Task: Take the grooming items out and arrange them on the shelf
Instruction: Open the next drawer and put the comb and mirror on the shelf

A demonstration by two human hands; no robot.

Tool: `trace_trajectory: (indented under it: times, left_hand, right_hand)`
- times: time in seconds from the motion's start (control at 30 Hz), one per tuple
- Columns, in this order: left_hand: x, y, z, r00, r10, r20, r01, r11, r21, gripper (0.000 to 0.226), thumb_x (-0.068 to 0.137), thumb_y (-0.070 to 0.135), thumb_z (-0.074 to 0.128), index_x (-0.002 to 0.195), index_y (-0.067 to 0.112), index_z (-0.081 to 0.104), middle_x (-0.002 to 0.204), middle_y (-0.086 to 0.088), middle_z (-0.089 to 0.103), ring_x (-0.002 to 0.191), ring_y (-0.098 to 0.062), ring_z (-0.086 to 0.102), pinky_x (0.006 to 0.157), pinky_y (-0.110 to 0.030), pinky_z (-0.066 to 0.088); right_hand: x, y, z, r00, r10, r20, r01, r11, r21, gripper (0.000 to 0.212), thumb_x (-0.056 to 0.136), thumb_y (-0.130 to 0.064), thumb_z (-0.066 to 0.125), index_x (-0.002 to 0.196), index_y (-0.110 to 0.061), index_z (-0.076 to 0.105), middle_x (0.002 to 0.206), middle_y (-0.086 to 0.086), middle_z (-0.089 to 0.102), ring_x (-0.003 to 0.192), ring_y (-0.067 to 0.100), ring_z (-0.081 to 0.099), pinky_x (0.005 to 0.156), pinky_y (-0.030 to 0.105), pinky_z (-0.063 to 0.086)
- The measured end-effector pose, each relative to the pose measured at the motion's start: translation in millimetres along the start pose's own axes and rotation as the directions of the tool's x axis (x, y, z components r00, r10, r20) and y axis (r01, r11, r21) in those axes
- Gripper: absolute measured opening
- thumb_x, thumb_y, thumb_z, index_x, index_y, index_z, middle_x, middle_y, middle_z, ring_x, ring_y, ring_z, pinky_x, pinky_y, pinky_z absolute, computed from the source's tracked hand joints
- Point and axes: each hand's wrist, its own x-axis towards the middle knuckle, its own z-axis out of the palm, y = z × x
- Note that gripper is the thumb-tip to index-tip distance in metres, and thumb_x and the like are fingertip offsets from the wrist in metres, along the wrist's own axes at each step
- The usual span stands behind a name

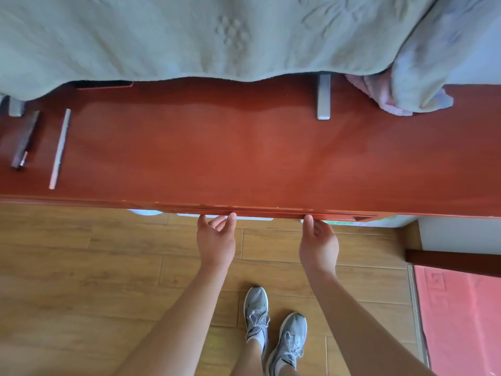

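Note:
A long red-brown wooden shelf [244, 158] runs across the view. On its left end lie a dark slim stick-like item [25, 139] and a thin silver rod [60, 149]. A flat silver item [324, 96] lies at the back right, partly under the bedding. A drawer front [265, 211] juts slightly from under the shelf's front edge. My left hand [217, 237] and my right hand [318, 242] reach up palm-up to that drawer front, with thumbs on its face and fingertips hooked under its lip. The drawer's contents are hidden.
Pale green bedding [189, 36] hangs over the shelf's back edge, with a pink and grey cloth bundle [401, 96] at the right. Below are a wooden floor [81, 267], my grey sneakers [273, 329] and a pink mat [461, 321] at the right.

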Motion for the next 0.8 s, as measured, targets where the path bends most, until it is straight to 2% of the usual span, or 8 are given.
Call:
trace_trajectory:
  times: [0.07, 0.17, 0.23, 0.33, 0.43, 0.57, 0.67, 0.8]
  left_hand:
    - [2, 2, 2, 1.000, -0.012, 0.001, 0.012, 0.994, -0.111, 0.082, 0.090, 0.032, 0.069, 0.147, -0.007, 0.025, 0.110, -0.001, 0.069, 0.093, 0.002, 0.062, 0.066, 0.000, 0.042]
    - [4, 2, 6, 0.999, -0.042, 0.016, 0.045, 0.959, -0.281, 0.081, 0.090, 0.020, 0.070, 0.150, -0.004, 0.021, 0.096, 0.005, 0.069, 0.077, 0.015, 0.062, 0.065, 0.000, 0.042]
    - [6, 2, 7, 0.996, -0.083, 0.036, 0.091, 0.911, -0.401, 0.082, 0.089, 0.014, 0.072, 0.151, -0.001, 0.020, 0.087, 0.007, 0.069, 0.081, 0.006, 0.066, 0.072, -0.005, 0.046]
    - [10, -3, 7, 0.989, -0.120, 0.088, 0.149, 0.818, -0.556, 0.086, 0.086, 0.010, 0.075, 0.152, 0.003, 0.019, 0.082, 0.007, 0.068, 0.097, -0.015, 0.067, 0.099, -0.029, 0.048]
    - [9, -4, 7, 0.984, -0.135, 0.113, 0.176, 0.769, -0.614, 0.085, 0.085, 0.007, 0.075, 0.151, 0.005, 0.020, 0.095, 0.000, 0.071, 0.104, -0.017, 0.068, 0.109, -0.040, 0.043]
    - [7, -4, 7, 0.974, -0.173, 0.147, 0.226, 0.679, -0.699, 0.077, 0.087, 0.001, 0.071, 0.148, 0.006, 0.024, 0.095, 0.000, 0.069, 0.094, -0.015, 0.067, 0.111, -0.040, 0.041]
    - [5, -7, 7, 0.974, -0.162, 0.160, 0.227, 0.662, -0.714, 0.073, 0.086, 0.001, 0.072, 0.144, 0.006, 0.027, 0.090, -0.001, 0.068, 0.088, -0.014, 0.067, 0.112, -0.041, 0.040]
    - [0, -18, 7, 0.980, -0.153, 0.130, 0.200, 0.664, -0.721, 0.069, 0.086, 0.003, 0.073, 0.140, 0.007, 0.030, 0.093, -0.002, 0.066, 0.090, -0.013, 0.067, 0.112, -0.043, 0.039]
  right_hand:
    - [0, 1, 5, 1.000, 0.022, -0.011, -0.021, 0.997, 0.078, 0.030, 0.096, -0.040, 0.051, 0.090, -0.013, 0.064, 0.074, -0.009, 0.062, 0.066, 0.003, 0.053, 0.064, 0.021, 0.034]
    - [3, 3, 9, 0.999, 0.032, -0.019, -0.030, 0.992, 0.120, 0.034, 0.096, -0.041, 0.052, 0.087, -0.010, 0.063, 0.069, -0.008, 0.057, 0.059, 0.004, 0.050, 0.061, 0.023, 0.036]
    - [6, 6, 11, 0.999, 0.043, -0.021, -0.040, 0.988, 0.151, 0.039, 0.095, -0.043, 0.052, 0.093, -0.007, 0.066, 0.080, 0.001, 0.068, 0.069, 0.008, 0.057, 0.065, 0.024, 0.040]
    - [6, 8, 14, 0.998, 0.061, -0.019, -0.056, 0.981, 0.185, 0.042, 0.094, -0.044, 0.052, 0.096, -0.005, 0.066, 0.089, 0.005, 0.072, 0.078, 0.014, 0.062, 0.070, 0.025, 0.043]
    - [3, 6, 12, 0.998, 0.064, -0.018, -0.059, 0.979, 0.195, 0.039, 0.095, -0.044, 0.052, 0.095, -0.008, 0.067, 0.085, 0.001, 0.071, 0.078, 0.016, 0.064, 0.072, 0.028, 0.048]
    - [-1, 3, 8, 0.997, 0.073, 0.014, -0.074, 0.965, 0.252, 0.038, 0.094, -0.041, 0.056, 0.094, -0.004, 0.065, 0.076, -0.001, 0.066, 0.069, 0.014, 0.057, 0.071, 0.037, 0.050]
    - [-4, 4, 5, 0.989, 0.125, 0.076, -0.145, 0.907, 0.395, 0.037, 0.094, -0.034, 0.057, 0.091, 0.003, 0.059, 0.073, 0.000, 0.058, 0.068, 0.012, 0.053, 0.082, 0.049, 0.052]
    - [-14, 2, 4, 0.977, 0.165, 0.133, -0.210, 0.819, 0.533, 0.018, 0.096, -0.024, 0.058, 0.082, -0.013, 0.063, 0.080, -0.003, 0.064, 0.082, 0.013, 0.062, 0.087, 0.036, 0.054]
